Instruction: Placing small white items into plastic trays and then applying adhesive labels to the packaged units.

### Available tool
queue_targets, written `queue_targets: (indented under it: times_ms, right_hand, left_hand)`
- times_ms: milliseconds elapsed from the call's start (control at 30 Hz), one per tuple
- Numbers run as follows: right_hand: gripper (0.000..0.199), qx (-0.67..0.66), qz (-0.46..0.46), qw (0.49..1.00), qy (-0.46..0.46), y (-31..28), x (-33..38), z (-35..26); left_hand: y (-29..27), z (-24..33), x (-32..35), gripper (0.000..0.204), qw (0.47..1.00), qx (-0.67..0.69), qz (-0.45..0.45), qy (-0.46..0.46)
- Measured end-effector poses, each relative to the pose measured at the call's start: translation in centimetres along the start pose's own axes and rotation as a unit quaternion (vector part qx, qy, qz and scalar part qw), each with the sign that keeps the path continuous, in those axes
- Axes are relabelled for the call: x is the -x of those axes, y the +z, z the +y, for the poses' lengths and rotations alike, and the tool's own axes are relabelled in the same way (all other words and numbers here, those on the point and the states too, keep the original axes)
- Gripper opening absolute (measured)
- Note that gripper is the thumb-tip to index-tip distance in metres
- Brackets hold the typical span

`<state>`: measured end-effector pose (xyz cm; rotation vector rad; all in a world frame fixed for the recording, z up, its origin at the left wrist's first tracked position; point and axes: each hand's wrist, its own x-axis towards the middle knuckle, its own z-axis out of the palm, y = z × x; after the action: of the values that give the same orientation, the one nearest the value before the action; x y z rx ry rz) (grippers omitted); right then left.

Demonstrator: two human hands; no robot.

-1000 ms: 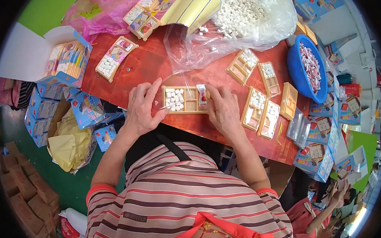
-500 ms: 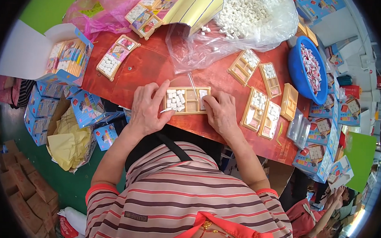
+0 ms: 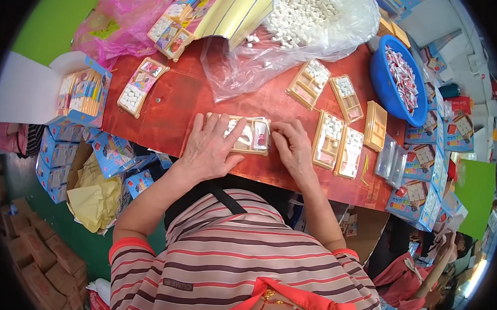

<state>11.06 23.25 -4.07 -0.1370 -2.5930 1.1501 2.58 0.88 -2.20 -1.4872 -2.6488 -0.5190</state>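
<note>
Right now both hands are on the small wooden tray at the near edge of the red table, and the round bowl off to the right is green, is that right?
Not quite. The head view shows the bowl is blue, not green. The rest holds: the left hand and right hand both rest on the small wooden tray near the front edge of the red table.

Bare red tabletop (image 3: 173, 104) left of the hands; 2 filled trays (image 3: 338, 143) close on the right.

tray (image 3: 249, 137) centre on table (image 3: 178, 105) | bowl (image 3: 398, 87) 2 o'clock | bag of pieces (image 3: 304, 24) 12 | open box (image 3: 79, 95) 9
</note>
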Motion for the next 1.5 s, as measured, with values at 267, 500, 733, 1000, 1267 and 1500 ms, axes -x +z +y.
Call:
queue_targets:
  times_ms: [267, 500, 733, 1000, 1267, 1500]
  right_hand:
    - [0.025, 0.094, -0.029, 0.994, -0.044, -0.1, 0.0, -0.8]
    - [0.032, 0.101, -0.039, 0.993, -0.040, -0.7, 0.3, -1.5]
    - [0.033, 0.131, -0.045, 0.989, -0.060, -2.2, -0.4, -1.0]
    - [0.028, 0.241, 0.147, 0.956, -0.075, -12.6, -6.4, 3.2]
    - [0.025, 0.417, 0.213, 0.872, 0.145, -28.2, -15.0, 17.7]
    - [0.042, 0.374, -0.022, 0.881, 0.288, -30.3, -19.5, 25.4]
  left_hand:
    - [1.5, -1.0, -0.6, 0.080, 0.999, -0.010, 0.023, 0.048]
    - [0.4, -1.8, -0.5, 0.080, 0.997, 0.019, -0.071, 0.028]
    - [0.2, -2.9, -1.0, 0.080, 0.993, -0.036, -0.086, 0.077]
    - [1.2, -2.2, 0.3, 0.074, 0.994, -0.073, -0.076, -0.016]
    - [0.4, -1.7, 2.2, 0.080, 0.975, -0.063, -0.110, -0.185]
    - [-2.5, -0.1, -1.6, 0.071, 0.988, 0.017, 0.059, -0.139]
